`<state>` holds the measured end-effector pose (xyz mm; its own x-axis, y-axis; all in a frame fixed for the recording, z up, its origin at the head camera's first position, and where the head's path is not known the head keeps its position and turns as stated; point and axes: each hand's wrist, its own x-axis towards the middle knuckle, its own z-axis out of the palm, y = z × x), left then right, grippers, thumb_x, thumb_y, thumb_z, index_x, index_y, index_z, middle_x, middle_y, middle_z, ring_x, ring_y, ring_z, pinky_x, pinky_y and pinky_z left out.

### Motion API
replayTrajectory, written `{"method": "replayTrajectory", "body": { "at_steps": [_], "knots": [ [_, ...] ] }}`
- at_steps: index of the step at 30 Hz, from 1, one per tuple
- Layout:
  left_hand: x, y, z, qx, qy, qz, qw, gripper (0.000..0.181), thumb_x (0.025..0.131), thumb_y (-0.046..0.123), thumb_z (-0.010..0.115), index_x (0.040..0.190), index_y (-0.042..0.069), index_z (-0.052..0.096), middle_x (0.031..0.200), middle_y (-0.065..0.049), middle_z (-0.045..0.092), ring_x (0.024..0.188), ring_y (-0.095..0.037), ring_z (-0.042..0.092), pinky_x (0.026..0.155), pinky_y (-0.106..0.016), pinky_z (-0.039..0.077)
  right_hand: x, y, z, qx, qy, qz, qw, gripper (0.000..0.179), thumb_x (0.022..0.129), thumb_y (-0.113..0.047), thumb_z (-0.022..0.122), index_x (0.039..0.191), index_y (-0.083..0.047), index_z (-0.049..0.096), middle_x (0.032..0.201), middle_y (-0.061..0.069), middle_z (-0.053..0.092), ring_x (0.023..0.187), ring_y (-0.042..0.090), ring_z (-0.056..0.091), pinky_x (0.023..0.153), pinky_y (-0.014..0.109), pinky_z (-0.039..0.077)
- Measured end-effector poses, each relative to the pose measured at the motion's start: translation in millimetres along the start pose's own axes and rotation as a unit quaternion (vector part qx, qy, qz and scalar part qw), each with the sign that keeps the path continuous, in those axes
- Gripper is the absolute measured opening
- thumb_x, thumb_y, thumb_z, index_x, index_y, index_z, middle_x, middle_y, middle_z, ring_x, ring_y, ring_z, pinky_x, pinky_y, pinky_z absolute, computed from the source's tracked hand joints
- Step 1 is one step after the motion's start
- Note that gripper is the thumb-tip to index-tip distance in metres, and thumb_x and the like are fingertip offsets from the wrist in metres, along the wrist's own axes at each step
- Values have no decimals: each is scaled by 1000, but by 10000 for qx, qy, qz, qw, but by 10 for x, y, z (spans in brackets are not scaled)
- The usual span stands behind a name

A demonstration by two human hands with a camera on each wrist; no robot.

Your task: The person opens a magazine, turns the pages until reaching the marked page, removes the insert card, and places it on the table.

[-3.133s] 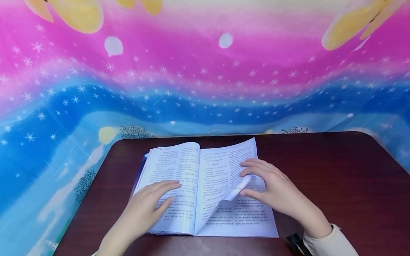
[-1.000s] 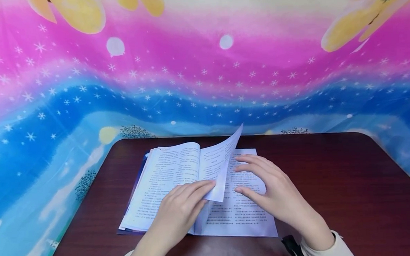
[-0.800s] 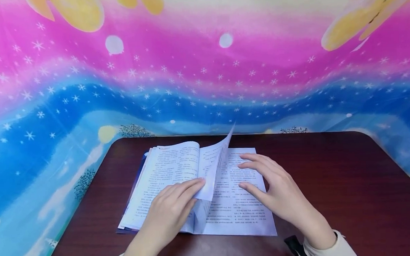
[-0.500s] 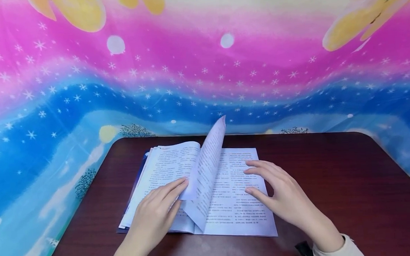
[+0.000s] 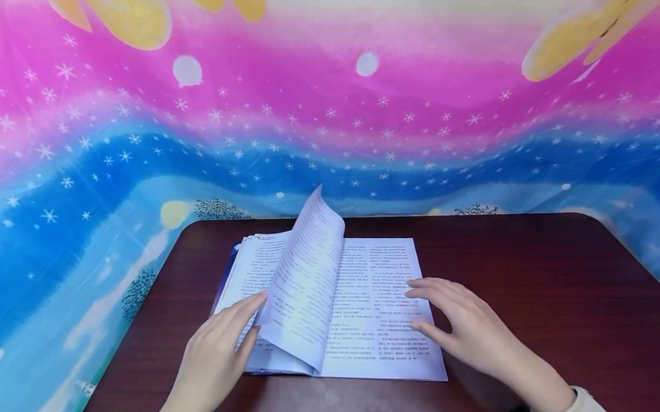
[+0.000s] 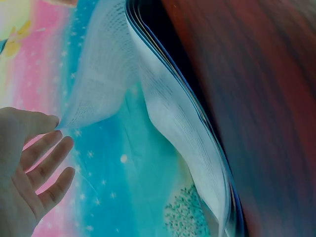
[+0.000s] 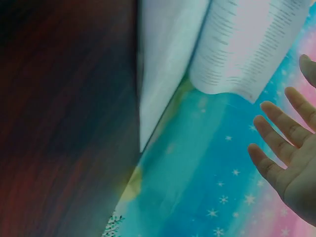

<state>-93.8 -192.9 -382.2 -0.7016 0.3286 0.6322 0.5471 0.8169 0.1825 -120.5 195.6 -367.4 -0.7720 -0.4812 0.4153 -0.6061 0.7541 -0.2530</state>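
A magazine (image 5: pixel 385 332) with dense printed text lies spread on the dark table. One of its pages (image 5: pixel 305 274) stands lifted and curls over toward the left half. My left hand (image 5: pixel 217 346) pinches that page's corner between thumb and index finger; in the left wrist view the other fingers (image 6: pixel 49 165) are spread apart from the paper. My right hand (image 5: pixel 468 323) hovers at the magazine's right edge, fingers loosely bent and holding nothing. In the right wrist view this hand (image 7: pixel 291 153) is clear of the paper.
The dark reddish-brown table (image 5: pixel 531 265) extends to both sides of the magazine. Behind it hangs a colourful cloth backdrop (image 5: pixel 326 120) with snowflakes, reaching down to the table's far edge.
My left hand has taken the page's corner and carried it from the right side across to the left, so the page now curls over the left half. My right hand, off the page, has drawn slightly right and nearer.
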Motion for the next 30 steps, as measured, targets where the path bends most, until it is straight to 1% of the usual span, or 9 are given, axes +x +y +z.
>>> {"method": "replayTrajectory", "body": {
  "at_steps": [2, 3, 6, 7, 11, 16, 21, 24, 30],
  "knots": [
    [-25, -39, -17, 81, 61, 24, 9999, 42, 100, 31, 57, 139, 14, 59, 130, -1, 64, 110, -21, 65, 86, -41, 52, -26, 21, 4, -59, -72, -16, 10000, 42, 81, -28, 83, 119, -18, 68, 128, 0, 64, 121, 25, 57, 98, 52, 46],
    [-37, -56, -28, 127, 66, 13, 9999, 45, 95, 25, 64, 139, 14, 59, 130, -1, 64, 109, -21, 65, 85, -41, 52, -40, 33, 5, -67, -104, -23, 9999, 42, 81, -27, 83, 119, -17, 68, 128, 0, 64, 120, 25, 58, 97, 52, 46],
    [-74, -103, -62, 242, 9, -86, 9997, 63, 78, 9, 76, 138, 13, 59, 130, -3, 64, 108, -23, 65, 83, -43, 54, -85, 84, 20, -82, -159, -113, 9998, 45, 79, -26, 84, 120, -16, 68, 127, -1, 64, 118, 24, 59, 95, 52, 48],
    [-86, -116, -70, 270, -33, -154, 9995, 65, 76, 7, 78, 138, 13, 59, 129, -3, 65, 108, -24, 65, 82, -43, 54, -100, 102, 27, -96, -191, -134, 9997, 46, 79, -26, 84, 120, -16, 68, 127, -1, 64, 118, 23, 59, 95, 51, 48],
    [-125, -168, -100, 394, -193, -422, 9981, 65, 75, 7, 80, 136, 11, 59, 127, -8, 65, 107, -28, 66, 82, -48, 55, -154, 175, 62, -130, -323, -233, 9991, 48, 78, -27, 85, 121, -15, 68, 128, -4, 63, 118, 19, 58, 96, 46, 48],
    [-149, -222, -122, 476, -378, -715, 9956, 66, 75, 6, 82, 136, 8, 58, 122, -13, 66, 100, -30, 67, 79, -50, 55, -202, 243, 96, -111, -510, -322, 9981, 43, 78, -28, 85, 117, -17, 69, 128, -5, 63, 118, 17, 58, 96, 45, 47],
    [-185, -270, -140, 500, -706, -987, 9913, 71, 74, 4, 84, 139, 6, 54, 122, -13, 65, 97, -29, 68, 77, -51, 55, -233, 297, 106, -119, -608, -301, 9976, 42, 77, -29, 85, 115, -17, 70, 127, -5, 63, 118, 16, 58, 95, 44, 48],
    [-201, -305, -153, 476, -1043, -1244, 9856, 75, 76, 5, 84, 142, 5, 49, 121, -13, 65, 97, -29, 68, 77, -51, 55, -247, 318, 99, -129, -826, -200, 9963, 44, 77, -30, 85, 116, -17, 70, 128, -4, 63, 119, 18, 58, 96, 45, 48],
    [-249, -359, -180, 521, -1786, -1680, 9681, 81, 77, 6, 84, 147, -1, 42, 129, -21, 60, 110, -37, 63, 86, -56, 52, -291, 336, 95, -106, -1531, 0, 9881, 46, 81, -33, 82, 121, -15, 69, 133, 2, 60, 122, 24, 56, 98, 52, 46]
  ]
}}
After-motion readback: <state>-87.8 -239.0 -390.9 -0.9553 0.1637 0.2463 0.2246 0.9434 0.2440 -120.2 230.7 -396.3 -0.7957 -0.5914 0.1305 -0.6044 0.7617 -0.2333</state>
